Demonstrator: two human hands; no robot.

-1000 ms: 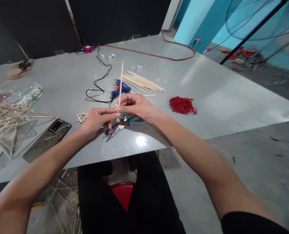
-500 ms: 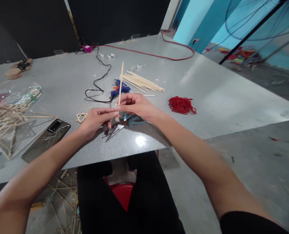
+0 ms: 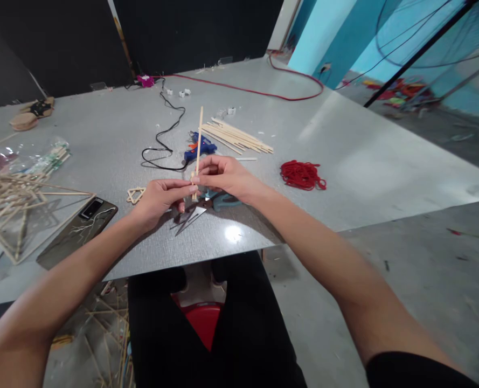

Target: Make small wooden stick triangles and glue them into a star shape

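A thin wooden stick (image 3: 199, 141) stands nearly upright over the grey table (image 3: 364, 161). My right hand (image 3: 223, 175) pinches it near its lower end. My left hand (image 3: 160, 196) is closed too, its fingertips pressed to the same low part of the stick from the left. Under both hands lie scissors (image 3: 207, 207) with teal handles and open blades. Just beyond the hands sit a blue glue gun (image 3: 199, 147) and a bundle of loose sticks (image 3: 237, 137).
A red yarn bundle (image 3: 303, 174) lies to the right. A small stick star (image 3: 136, 194), a phone (image 3: 77, 231) and a large stick frame (image 3: 8, 207) lie at the left. A black cord (image 3: 162, 140) and a red cable (image 3: 263, 92) cross the far table. The table edge is close to my lap.
The stick has slid slightly down in my fingers, so its top sits a little lower. Both hands stay in place.
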